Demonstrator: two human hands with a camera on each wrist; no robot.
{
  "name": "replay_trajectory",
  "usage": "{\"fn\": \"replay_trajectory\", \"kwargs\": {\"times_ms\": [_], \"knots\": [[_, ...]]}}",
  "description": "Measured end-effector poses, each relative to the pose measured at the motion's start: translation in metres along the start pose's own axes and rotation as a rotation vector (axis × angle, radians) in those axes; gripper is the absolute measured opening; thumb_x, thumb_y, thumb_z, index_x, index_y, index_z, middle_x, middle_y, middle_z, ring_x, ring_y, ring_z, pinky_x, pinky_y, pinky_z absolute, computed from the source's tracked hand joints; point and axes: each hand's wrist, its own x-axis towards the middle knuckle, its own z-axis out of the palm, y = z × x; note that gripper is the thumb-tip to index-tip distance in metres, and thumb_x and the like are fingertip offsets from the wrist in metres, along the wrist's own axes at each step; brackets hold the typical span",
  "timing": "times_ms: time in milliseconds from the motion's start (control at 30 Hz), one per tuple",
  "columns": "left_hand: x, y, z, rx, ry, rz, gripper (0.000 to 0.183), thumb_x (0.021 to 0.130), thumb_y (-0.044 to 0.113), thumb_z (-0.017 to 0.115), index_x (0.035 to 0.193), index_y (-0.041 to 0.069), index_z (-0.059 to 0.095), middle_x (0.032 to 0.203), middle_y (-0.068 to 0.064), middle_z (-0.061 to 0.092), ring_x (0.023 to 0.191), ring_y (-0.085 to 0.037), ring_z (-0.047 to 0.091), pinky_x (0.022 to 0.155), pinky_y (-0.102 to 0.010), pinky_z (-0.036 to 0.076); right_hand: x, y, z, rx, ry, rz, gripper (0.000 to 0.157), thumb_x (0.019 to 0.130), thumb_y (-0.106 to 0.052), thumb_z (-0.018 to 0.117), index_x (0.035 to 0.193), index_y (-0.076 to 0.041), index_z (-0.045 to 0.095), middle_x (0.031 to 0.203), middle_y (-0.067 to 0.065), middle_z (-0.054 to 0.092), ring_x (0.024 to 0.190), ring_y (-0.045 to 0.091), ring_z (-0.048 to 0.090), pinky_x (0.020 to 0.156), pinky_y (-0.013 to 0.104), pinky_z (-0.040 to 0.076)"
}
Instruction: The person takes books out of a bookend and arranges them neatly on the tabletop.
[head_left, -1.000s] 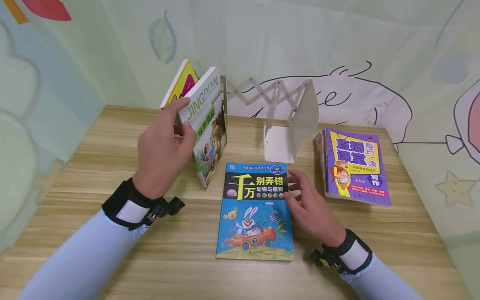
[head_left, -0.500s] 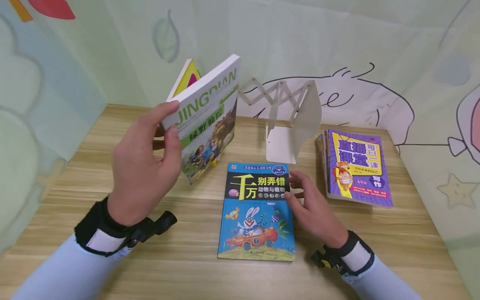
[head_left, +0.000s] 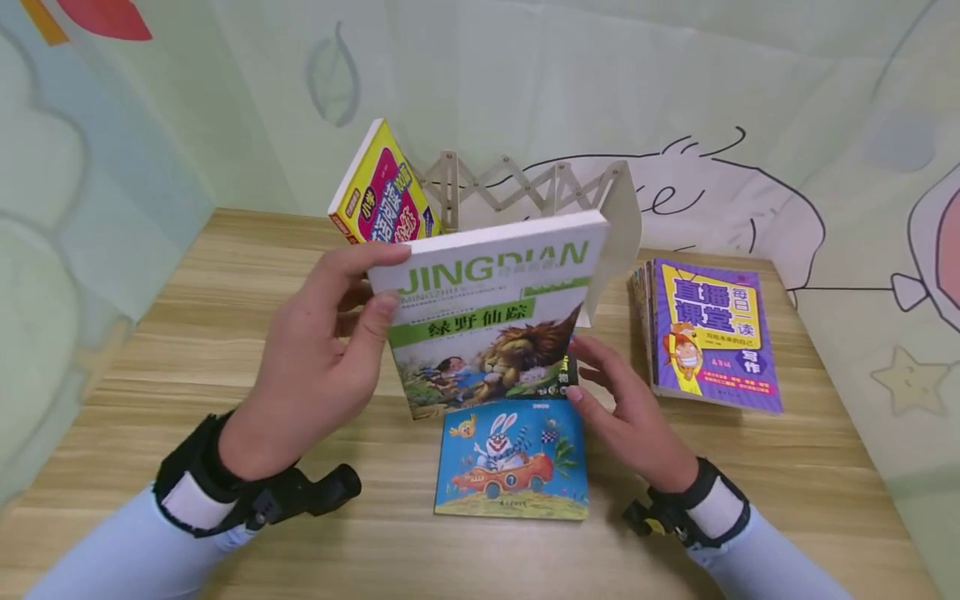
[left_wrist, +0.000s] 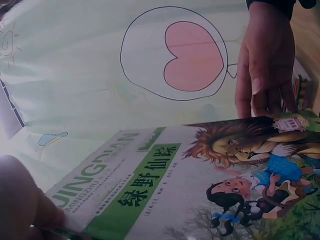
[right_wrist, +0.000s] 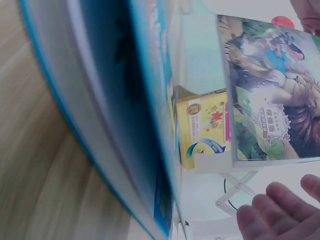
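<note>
My left hand (head_left: 322, 342) pinches a paperback storybook (head_left: 491, 333) by its left edge, thumb on the front cover. The storybook, with green lettering and a lion picture, is held up tilted and covers the upper part of a blue book (head_left: 513, 467) lying on the table. In the left wrist view the storybook's cover (left_wrist: 165, 185) fills the lower part. Beside the blue book's right edge is my right hand (head_left: 630, 408), fingers loosely bent and holding nothing; whether a fingertip touches the book I cannot tell. In the right wrist view, the blue book (right_wrist: 145, 100) appears close up at left.
A yellow book (head_left: 382, 187) stands upright at the back left, against a white folding bookend rack (head_left: 618, 208) with a criss-cross lattice. A stack of books with a purple one (head_left: 716, 333) on top lies at the right. A printed cloth (head_left: 487, 75) hangs behind the wooden table (head_left: 337, 542).
My left hand has brought the storybook away from the yellow book, rightward and nearer, turning its cover to face me. The storybook now overlaps the blue book. My right hand has barely moved.
</note>
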Motion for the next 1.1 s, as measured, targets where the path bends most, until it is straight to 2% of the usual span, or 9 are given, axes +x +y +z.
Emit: {"fn": "replay_trajectory", "kwargs": {"times_ms": [67, 200, 333, 467, 567, 667, 767, 867, 1100], "knots": [[-0.001, 0.001, 0.004, -0.048, -0.03, -0.003, 0.042, 0.097, -0.007, 0.055, 0.136, 0.005, 0.049, 0.127, -0.014, 0.065, 0.104, -0.026, 0.07, 0.075, -0.04, 0.062, 0.0, -0.002, -0.001, 0.058, -0.02, -0.017, 0.058, 0.101, -0.007, 0.057, 0.153, -0.024, 0.037, 0.15, 0.002, 0.048, 0.136, 0.018, 0.049, 0.11, 0.039, 0.045], [-0.002, 0.002, 0.01, -0.113, -0.067, -0.029, 0.041, 0.097, -0.007, 0.054, 0.135, 0.007, 0.05, 0.127, -0.013, 0.064, 0.104, -0.023, 0.07, 0.076, -0.038, 0.062, -0.002, -0.006, 0.0, 0.126, -0.047, -0.054, 0.049, 0.102, -0.002, 0.053, 0.147, -0.018, 0.043, 0.139, 0.006, 0.06, 0.122, 0.016, 0.061, 0.099, 0.03, 0.053], [-0.002, -0.002, 0.012, -0.133, -0.077, -0.072, 0.043, 0.099, -0.002, 0.054, 0.14, 0.009, 0.049, 0.127, -0.013, 0.062, 0.101, -0.022, 0.069, 0.076, -0.032, 0.061, -0.005, -0.006, -0.001, 0.129, -0.024, -0.129, 0.044, 0.098, 0.007, 0.053, 0.141, -0.003, 0.049, 0.126, 0.016, 0.067, 0.109, 0.013, 0.068, 0.084, 0.03, 0.059], [0.001, -0.011, 0.015, -0.16, -0.098, -0.142, 0.049, 0.101, 0.002, 0.054, 0.147, 0.014, 0.045, 0.128, -0.012, 0.059, 0.099, -0.02, 0.067, 0.077, -0.023, 0.058, -0.007, -0.003, -0.003, 0.143, -0.005, -0.146, 0.041, 0.095, 0.012, 0.055, 0.135, 0.003, 0.052, 0.118, 0.012, 0.071, 0.098, 0.01, 0.07, 0.075, 0.028, 0.059], [0.003, -0.019, 0.018, -0.204, -0.134, -0.198, 0.057, 0.101, 0.002, 0.053, 0.153, 0.018, 0.038, 0.135, -0.011, 0.052, 0.106, -0.021, 0.065, 0.082, -0.021, 0.057, -0.009, 0.0, -0.003, 0.178, -0.012, -0.117, 0.038, 0.096, 0.01, 0.055, 0.133, 0.004, 0.054, 0.115, 0.004, 0.073, 0.096, 0.01, 0.07, 0.075, 0.028, 0.059], [0.004, -0.025, 0.02, -0.206, -0.171, -0.235, 0.063, 0.099, 0.002, 0.055, 0.156, 0.017, 0.032, 0.142, -0.011, 0.045, 0.119, -0.023, 0.058, 0.095, -0.029, 0.054, -0.011, 0.002, -0.003, 0.221, -0.011, -0.089, 0.036, 0.096, 0.009, 0.055, 0.133, 0.005, 0.055, 0.113, 0.003, 0.073, 0.096, 0.01, 0.07, 0.075, 0.027, 0.058], [0.002, -0.03, 0.021, -0.144, -0.197, -0.232, 0.064, 0.099, 0.005, 0.056, 0.157, 0.014, 0.03, 0.148, -0.012, 0.039, 0.128, -0.026, 0.05, 0.104, -0.041, 0.049, -0.014, 0.004, -0.004, 0.262, -0.012, -0.026, 0.035, 0.097, 0.007, 0.055, 0.133, 0.007, 0.054, 0.109, 0.001, 0.074, 0.091, 0.01, 0.069, 0.072, 0.027, 0.059], [0.0, -0.035, 0.021, -0.103, -0.205, -0.224, 0.064, 0.099, 0.009, 0.057, 0.157, 0.016, 0.031, 0.148, -0.012, 0.039, 0.13, -0.027, 0.048, 0.105, -0.046, 0.049, -0.017, 0.007, -0.007, 0.293, -0.025, 0.08, 0.034, 0.099, 0.002, 0.056, 0.132, 0.009, 0.053, 0.105, -0.006, 0.074, 0.086, 0.009, 0.069, 0.069, 0.027, 0.059], [-0.002, -0.043, 0.022, -0.08, -0.225, -0.219, 0.064, 0.099, 0.013, 0.059, 0.157, 0.018, 0.033, 0.15, -0.011, 0.039, 0.128, -0.026, 0.049, 0.102, -0.048, 0.05, -0.024, 0.017, -0.013, 0.396, -0.131, 0.253, 0.037, 0.101, -0.006, 0.057, 0.132, 0.012, 0.05, 0.109, 0.003, 0.074, 0.094, 0.012, 0.071, 0.076, 0.03, 0.06]]}}
